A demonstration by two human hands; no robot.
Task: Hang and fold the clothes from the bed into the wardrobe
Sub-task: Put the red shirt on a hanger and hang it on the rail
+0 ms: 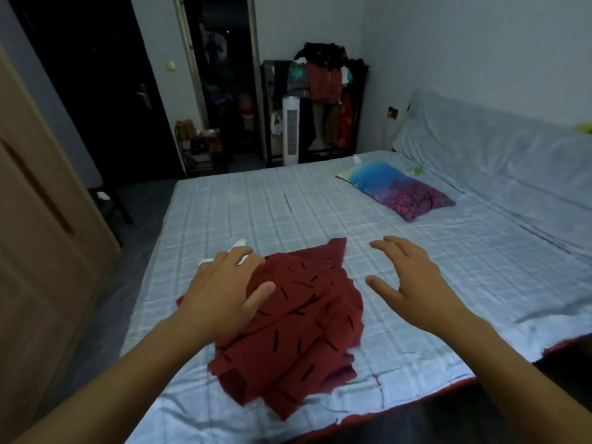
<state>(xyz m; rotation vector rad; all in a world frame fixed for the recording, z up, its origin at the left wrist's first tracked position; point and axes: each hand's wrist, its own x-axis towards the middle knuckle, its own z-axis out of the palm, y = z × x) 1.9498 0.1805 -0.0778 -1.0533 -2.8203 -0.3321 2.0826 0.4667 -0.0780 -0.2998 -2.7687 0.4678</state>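
Red garment with short black marks is seen lying crumpled on the near part of the bed, close to its near edge. It is partly folded over itself, and one corner is pointed away from the person. The left hand is laid on the upper left part of the cloth, with the fingers spread and only slightly bent; the thumb is pressed on the fabric, but nothing is pinched or closed around. A white object is partly hidden under the fingers of this hand (what it is cannot be told). The right hand is held just beside the garment on its right, above the checked sheet, with the fingers loosely curved and apart, and nothing is held in it. A colourful pillow is placed farther on the bed, well apart from the garment. A wooden wardrobe door is seen at the left edge. At the far wall a dark rack is loaded with clothes, and a white tower fan is standing in front of it.
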